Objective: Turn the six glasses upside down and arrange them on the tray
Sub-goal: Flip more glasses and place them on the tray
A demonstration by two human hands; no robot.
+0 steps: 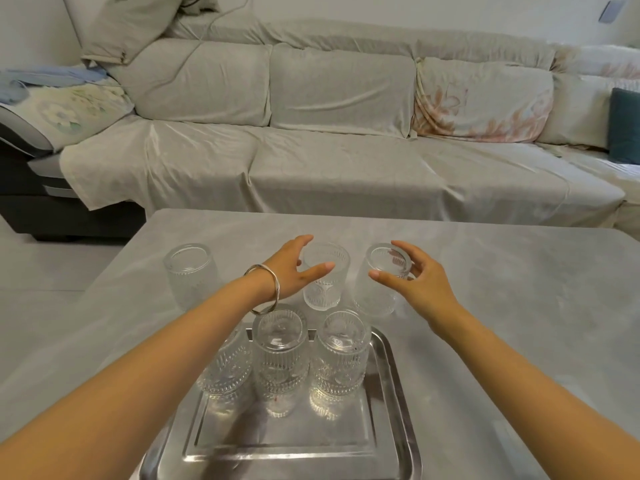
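A steel tray (391, 368) lies near the table's front edge. Three ribbed clear glasses stand on its far end, base up: a left one (228, 372) partly behind my left forearm, a middle one (280, 362) and a right one (341, 355). Beyond the tray, my left hand (294, 268) wraps the rim of an upright glass (323, 289), thumb in front and fingers behind. My right hand (415, 278) grips the top of a tilted glass (375, 292) just to the right. Another glass (190, 275) stands alone at the far left of the table.
The grey table (502, 306) stretches wide to the right and left of the tray. A silver bangle (266, 289) hangs on my left wrist just above the tray glasses. Behind the table runs a cloth-covered sofa (329, 150).
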